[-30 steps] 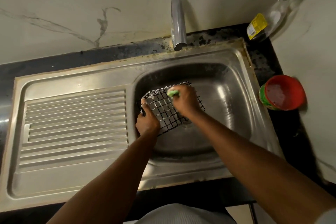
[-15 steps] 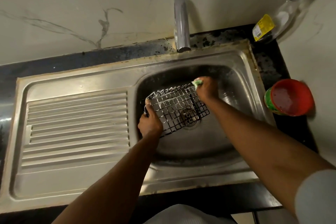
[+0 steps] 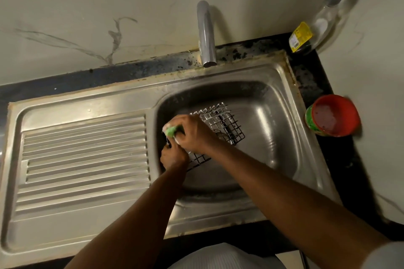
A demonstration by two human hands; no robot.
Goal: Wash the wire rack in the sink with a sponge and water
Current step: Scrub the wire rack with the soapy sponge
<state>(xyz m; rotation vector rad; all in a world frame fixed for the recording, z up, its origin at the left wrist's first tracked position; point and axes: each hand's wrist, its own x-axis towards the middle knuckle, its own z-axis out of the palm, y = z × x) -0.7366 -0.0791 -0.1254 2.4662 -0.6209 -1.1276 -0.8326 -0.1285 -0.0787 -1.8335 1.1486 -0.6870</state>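
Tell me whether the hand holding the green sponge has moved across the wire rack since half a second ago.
Yes. The right hand with the green sponge has swept from the wire rack's far right corner to its left end, toward the sink's ribbed steel drainboard.

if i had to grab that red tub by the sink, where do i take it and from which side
Grip the red tub around its round side wall, just below the open rim, coming from the basin side; the wall stands close behind it. It looks open and tilted toward the camera, so keep fingers out of the pinkish contents.

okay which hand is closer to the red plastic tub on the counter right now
Right. The right hand, gripping the green sponge, is over the wire rack in the steel sink, still well left of the red plastic tub. The left hand holds the rack's near-left corner, slightly farther away.
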